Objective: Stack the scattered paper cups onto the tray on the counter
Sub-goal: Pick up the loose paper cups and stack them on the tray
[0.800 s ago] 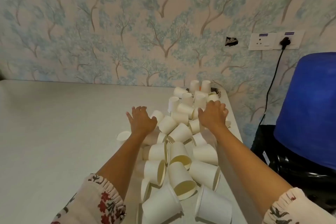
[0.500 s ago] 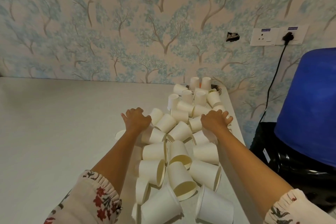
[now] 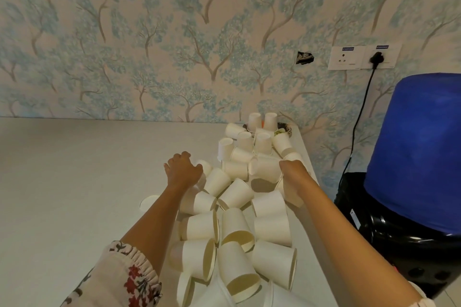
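- While both hands reach into the scattered paper cups, step = first pickup.
- Left hand: curled over a cup, grip unclear.
- Right hand: grasps a lying cup.
- Tray at far end, w/ cups; next: lift, nest, carry there.

Gathered white sleeves, red floral print

paper cups lie along the counter's right edge; tray behind them by the wall
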Demonstrator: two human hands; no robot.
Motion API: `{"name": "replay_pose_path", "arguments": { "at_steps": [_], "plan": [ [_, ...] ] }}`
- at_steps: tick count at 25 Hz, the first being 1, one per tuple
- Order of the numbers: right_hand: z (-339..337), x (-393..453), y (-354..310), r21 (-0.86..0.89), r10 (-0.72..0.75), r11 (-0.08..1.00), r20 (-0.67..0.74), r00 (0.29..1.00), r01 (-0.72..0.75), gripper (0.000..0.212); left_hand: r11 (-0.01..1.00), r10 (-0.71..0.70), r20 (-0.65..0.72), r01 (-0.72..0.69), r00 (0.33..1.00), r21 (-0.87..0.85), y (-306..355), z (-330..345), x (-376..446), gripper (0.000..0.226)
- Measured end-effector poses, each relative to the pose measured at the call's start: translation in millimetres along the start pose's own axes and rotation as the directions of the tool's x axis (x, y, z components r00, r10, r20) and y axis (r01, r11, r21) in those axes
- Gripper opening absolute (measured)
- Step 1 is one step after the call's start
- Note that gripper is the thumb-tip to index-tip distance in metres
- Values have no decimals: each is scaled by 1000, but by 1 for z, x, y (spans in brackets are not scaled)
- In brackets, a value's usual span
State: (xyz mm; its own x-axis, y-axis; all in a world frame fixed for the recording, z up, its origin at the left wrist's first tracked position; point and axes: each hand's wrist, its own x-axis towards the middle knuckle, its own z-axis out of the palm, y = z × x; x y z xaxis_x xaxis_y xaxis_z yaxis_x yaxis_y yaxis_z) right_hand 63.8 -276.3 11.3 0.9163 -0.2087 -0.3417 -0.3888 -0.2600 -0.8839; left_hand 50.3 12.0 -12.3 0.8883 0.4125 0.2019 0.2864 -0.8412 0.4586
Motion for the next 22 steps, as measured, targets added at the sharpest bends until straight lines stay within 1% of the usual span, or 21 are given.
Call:
{"name": "replay_pose_path", "arguments": {
  "at_steps": [1, 3, 4, 6, 7, 8, 9, 11, 12, 13, 15, 17, 19, 22],
  "plan": [
    [-5, 2, 0, 106, -7, 994, 15, 1000, 6, 29, 1000, 10, -18, -11, 1000, -23, 4, 1, 2, 52],
    [-13, 3, -1, 320, -4, 948, 24, 1000, -4, 18, 991, 37, -84, -48, 996, -124, 19, 0, 2, 49],
    [-17, 4, -2, 399, -10, 917, 30, 1000, -3, 17, 977, 67, -128, -91, 990, -195, 29, -1, 0, 48],
    [-21, 9, -6, 516, -8, 856, 52, 999, -20, 18, 912, 190, -174, -239, 966, -334, 55, -3, -6, 51],
    [-22, 11, -9, 567, 0, 822, 83, 997, -47, 18, 857, 279, -153, -318, 948, -405, 69, -3, -10, 56],
    [-22, 11, -13, 608, 11, 789, 129, 992, -88, 17, 794, 376, -98, -374, 922, -479, 84, -3, -16, 64],
    [-21, 11, -16, 637, 29, 758, 184, 982, -142, 17, 735, 467, -16, -397, 884, -550, 98, -3, -23, 72],
    [-17, 7, -21, 654, 44, 722, 286, 957, -228, 18, 643, 594, 125, -375, 795, -668, 123, 2, -38, 83],
    [-14, 4, -22, 646, 40, 721, 324, 945, -251, 18, 598, 619, 142, -347, 772, -722, 132, 7, -44, 82],
    [-10, 2, -22, 638, 32, 722, 354, 935, -267, 18, 555, 612, 132, -305, 780, -774, 140, 12, -49, 77],
    [-3, -2, -20, 645, 11, 711, 386, 922, -279, 17, 480, 530, 103, -198, 842, -855, 150, 21, -54, 62],
    [0, 0, -18, 639, -9, 725, 379, 925, -255, 19, 479, 404, 69, -146, 912, -866, 155, 24, -51, 53],
    [-5, 8, -19, 580, -19, 793, 329, 944, -187, 22, 490, 299, 67, -93, 952, -867, 155, 24, -42, 52],
    [-17, 30, -24, 440, -33, 896, 196, 980, -57, 24, 485, 194, 81, -24, 978, -874, 158, 17, -29, 54]
  ]
}}
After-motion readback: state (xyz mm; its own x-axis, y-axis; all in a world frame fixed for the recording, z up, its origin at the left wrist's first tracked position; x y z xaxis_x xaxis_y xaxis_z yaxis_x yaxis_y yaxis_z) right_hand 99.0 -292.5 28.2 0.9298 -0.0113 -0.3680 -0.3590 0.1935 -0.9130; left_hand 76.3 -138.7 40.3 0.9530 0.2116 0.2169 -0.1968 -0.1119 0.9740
